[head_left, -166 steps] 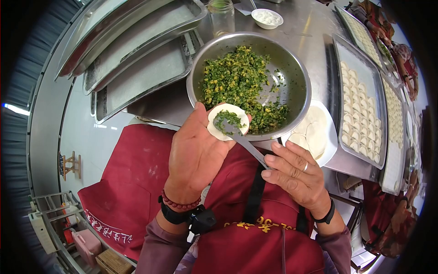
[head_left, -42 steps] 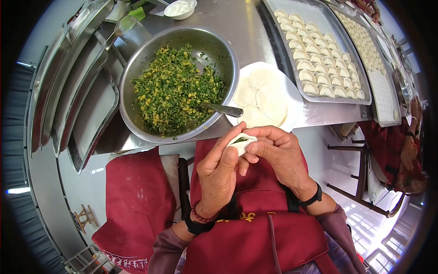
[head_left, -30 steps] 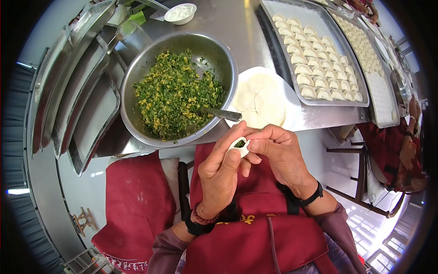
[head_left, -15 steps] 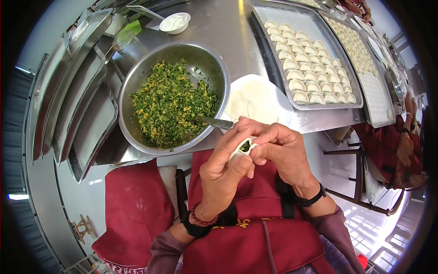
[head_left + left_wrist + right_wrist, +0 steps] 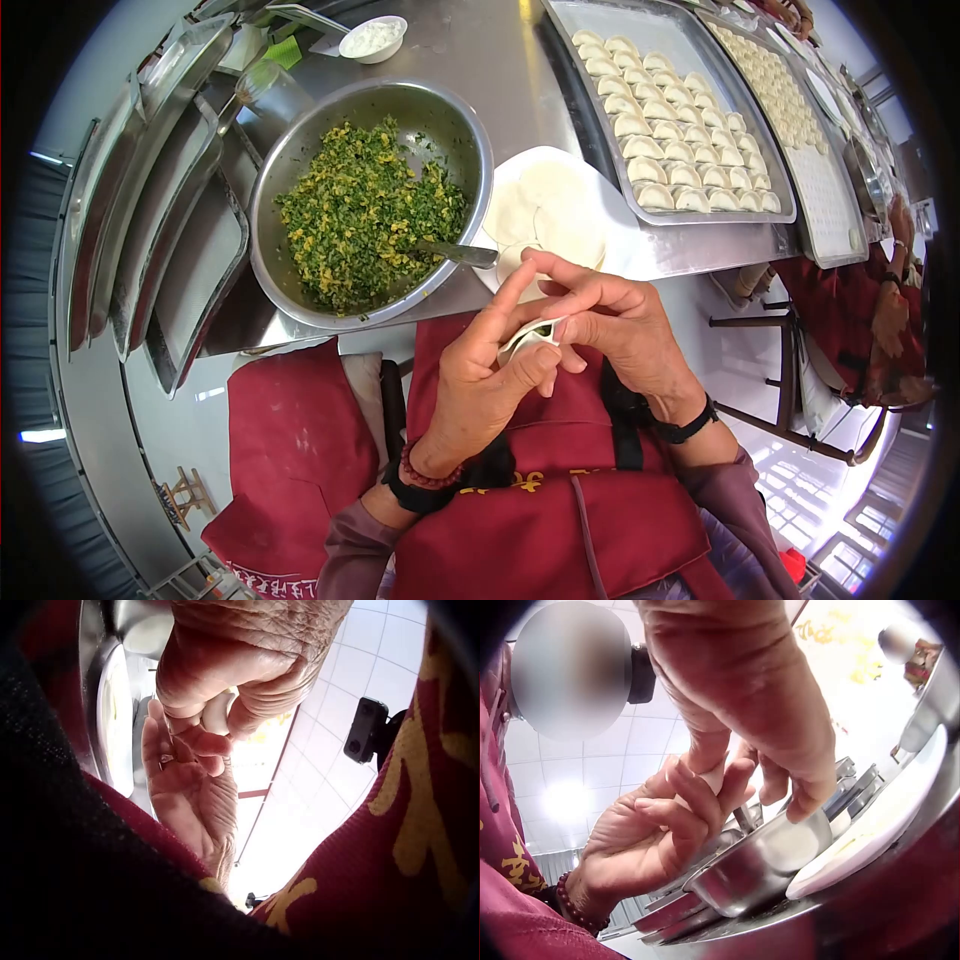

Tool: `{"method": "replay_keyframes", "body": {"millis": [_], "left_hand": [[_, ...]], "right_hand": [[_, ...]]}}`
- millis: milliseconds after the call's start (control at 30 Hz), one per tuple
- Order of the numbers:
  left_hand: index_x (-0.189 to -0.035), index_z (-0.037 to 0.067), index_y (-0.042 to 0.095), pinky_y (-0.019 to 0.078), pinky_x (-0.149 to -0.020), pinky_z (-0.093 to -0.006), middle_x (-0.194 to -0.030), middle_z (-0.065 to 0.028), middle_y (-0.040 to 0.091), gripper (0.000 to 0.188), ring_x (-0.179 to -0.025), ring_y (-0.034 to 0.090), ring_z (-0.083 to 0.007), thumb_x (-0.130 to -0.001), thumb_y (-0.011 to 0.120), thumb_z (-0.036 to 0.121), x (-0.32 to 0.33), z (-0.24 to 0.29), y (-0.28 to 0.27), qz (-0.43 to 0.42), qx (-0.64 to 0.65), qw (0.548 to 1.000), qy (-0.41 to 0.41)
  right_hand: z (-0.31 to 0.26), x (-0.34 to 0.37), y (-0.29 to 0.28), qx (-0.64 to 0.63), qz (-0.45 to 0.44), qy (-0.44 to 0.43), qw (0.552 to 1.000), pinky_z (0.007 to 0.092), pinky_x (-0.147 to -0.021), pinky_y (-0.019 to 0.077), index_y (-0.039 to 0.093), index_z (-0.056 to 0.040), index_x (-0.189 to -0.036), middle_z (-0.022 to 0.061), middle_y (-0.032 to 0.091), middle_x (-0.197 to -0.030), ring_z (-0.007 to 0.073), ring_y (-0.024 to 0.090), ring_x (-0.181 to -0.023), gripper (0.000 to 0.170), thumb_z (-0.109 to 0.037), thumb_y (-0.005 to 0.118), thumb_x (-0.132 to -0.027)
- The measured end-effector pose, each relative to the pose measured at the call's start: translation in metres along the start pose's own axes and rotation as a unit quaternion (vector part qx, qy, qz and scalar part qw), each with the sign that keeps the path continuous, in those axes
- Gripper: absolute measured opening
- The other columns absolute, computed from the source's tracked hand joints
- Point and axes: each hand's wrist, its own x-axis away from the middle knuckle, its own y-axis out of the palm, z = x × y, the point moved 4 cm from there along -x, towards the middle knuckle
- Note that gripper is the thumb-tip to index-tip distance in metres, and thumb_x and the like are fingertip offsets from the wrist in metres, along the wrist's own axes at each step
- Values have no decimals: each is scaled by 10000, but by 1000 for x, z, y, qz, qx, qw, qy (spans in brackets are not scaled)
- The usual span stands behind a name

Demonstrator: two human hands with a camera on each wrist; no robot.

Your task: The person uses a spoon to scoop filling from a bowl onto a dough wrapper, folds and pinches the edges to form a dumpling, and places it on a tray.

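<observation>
Between both hands is a small dumpling (image 5: 527, 337), its pale wrapper folded up around green filling that shows through a gap on top. My left hand (image 5: 487, 375) cradles it, thumb along the near side and fingers behind. The thumb and index finger of my right hand (image 5: 622, 325) pinch the wrapper's right edge. From below, the left wrist view shows the dumpling's pale underside (image 5: 217, 714) between the fingers. Just beyond the hands stand a white plate of round wrappers (image 5: 612, 222) and a steel bowl (image 5: 478, 130) of chopped green and yellow filling (image 5: 370, 215), a spoon (image 5: 462, 253) resting in it.
A metal tray (image 5: 575, 25) with rows of finished dumplings (image 5: 670, 125) lies at the right, more trays (image 5: 820, 185) past it. Stacked empty trays (image 5: 200, 260) lean at the left. A small white bowl (image 5: 373, 40) and a glass jar (image 5: 272, 90) stand behind the filling bowl.
The spoon has gone from the hand into the bowl, and the flat filled wrapper is now folded. Over the last second, the right fingers have worked along its edge and the gap has narrowed.
</observation>
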Motion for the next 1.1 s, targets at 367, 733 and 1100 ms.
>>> {"method": "replay_keyframes", "body": {"millis": [367,733,1100], "left_hand": [[-1439,-27,443,525,-682,-256,-1149,-143,652,447,-930,663,-170,-1017,539,85,6,-4,-4,17,34,999,-12],[-1465,-77,361,489,-681,-266,-1289,-196,578,723,-909,638,-196,-1043,369,509,2,7,-2,-49,-31,994,-87],[-1378,-104,421,433,-1074,-466,-1315,-195,539,745,-1238,540,-278,-1051,253,544,-2,-12,-1,23,254,957,-139]], "right_hand": [[1,5,-5,78,49,6,996,355,-990,480,707,-27,-965,189,575,-1372,226,555,-1262,98,2,707,-871],[-3,3,-1,183,20,3,983,371,-993,481,700,-38,-971,201,568,-1376,255,555,-1276,167,38,719,-823],[10,7,6,73,4,-49,996,343,-814,566,684,-39,-1008,180,488,-1444,283,624,-1171,147,33,679,-880]]}}
